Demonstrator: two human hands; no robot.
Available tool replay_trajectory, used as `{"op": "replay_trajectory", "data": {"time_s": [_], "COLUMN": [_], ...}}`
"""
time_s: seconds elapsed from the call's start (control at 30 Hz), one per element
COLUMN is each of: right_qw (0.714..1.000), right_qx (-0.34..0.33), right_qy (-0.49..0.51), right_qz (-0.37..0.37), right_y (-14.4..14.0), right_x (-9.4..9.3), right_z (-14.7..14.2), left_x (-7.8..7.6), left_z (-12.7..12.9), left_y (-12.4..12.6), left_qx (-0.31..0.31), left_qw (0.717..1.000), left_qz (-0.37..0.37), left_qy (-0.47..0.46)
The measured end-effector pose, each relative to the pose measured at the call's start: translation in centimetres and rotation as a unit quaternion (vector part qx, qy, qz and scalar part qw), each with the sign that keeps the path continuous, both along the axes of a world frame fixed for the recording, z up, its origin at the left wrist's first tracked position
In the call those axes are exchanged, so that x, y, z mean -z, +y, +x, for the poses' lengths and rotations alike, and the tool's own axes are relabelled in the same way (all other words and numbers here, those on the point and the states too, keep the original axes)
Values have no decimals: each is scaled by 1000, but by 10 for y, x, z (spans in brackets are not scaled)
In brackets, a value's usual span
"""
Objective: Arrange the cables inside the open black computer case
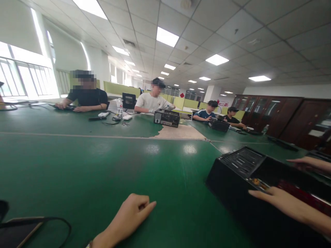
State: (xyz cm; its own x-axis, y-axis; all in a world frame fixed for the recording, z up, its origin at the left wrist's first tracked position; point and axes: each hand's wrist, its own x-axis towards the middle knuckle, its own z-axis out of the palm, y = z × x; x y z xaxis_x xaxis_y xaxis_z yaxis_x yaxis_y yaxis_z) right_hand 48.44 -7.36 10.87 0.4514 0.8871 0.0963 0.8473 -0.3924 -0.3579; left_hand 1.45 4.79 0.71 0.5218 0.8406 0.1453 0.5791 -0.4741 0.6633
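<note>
My left hand (128, 217) rests on the green tabletop (85, 179), fingers curled under and thumb pointing right. Nothing shows in it. At the right stands a black computer case (224, 186), its top side open, with a slotted metal panel at the far end and a red part inside. The hand reaching in from the right edge appears to be my right hand (279, 203). Its thumb lies along the case's near rim, while the other fingers are hidden over the edge. Beyond it, another hand (310, 163), apparently a co-worker's, is at the case's far side.
A dark flat object with a cable (23, 227) lies at the lower left. Across the table, several people sit at work. Another computer case (167, 118) stands before one of them, near a torn patch (181, 132) of table covering. A plastic bottle (119, 108) stands farther left.
</note>
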Motion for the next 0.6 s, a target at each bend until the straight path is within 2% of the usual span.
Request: {"op": "replay_trajectory", "data": {"time_s": [0.03, 0.1, 0.17, 0.2, 0.23, 0.3, 0.37, 0.43, 0.47, 0.53, 0.6], "right_qw": [996, 976, 940, 927, 921, 920, 914, 913, 912, 902, 897], "right_qx": [-34, -61, -63, -90, -134, -242, -308, -343, -355, -357, -338], "right_qy": [67, 187, 316, 341, 335, 256, 185, 94, 24, -120, -189], "right_qz": [-55, -94, -113, -128, -144, -172, -187, -200, -205, -212, -215], "right_y": [2, 11, 27, 36, 46, 65, 76, 77, 73, 63, 54], "right_x": [-1, -6, -14, -19, -25, -38, -51, -56, -55, -42, -21], "right_z": [-34, -99, -155, -176, -194, -214, -216, -202, -191, -166, -145], "left_x": [-10, -38, -75, -94, -114, -147, -169, -175, -173, -160, -142], "left_z": [0, 5, 16, 24, 34, 55, 76, 96, 107, 131, 160], "left_y": [-1, -4, -10, -15, -20, -35, -49, -59, -61, -56, -42], "left_qx": [6, 21, 47, 67, 91, 166, 270, 359, 380, 361, 296], "left_qw": [1000, 997, 994, 992, 990, 980, 951, 911, 897, 890, 905], "left_qz": [5, 20, 35, 43, 55, 97, 151, 186, 193, 184, 148], "left_qy": [-27, -73, -96, -98, -91, -55, 5, 75, 117, 208, 268]}}
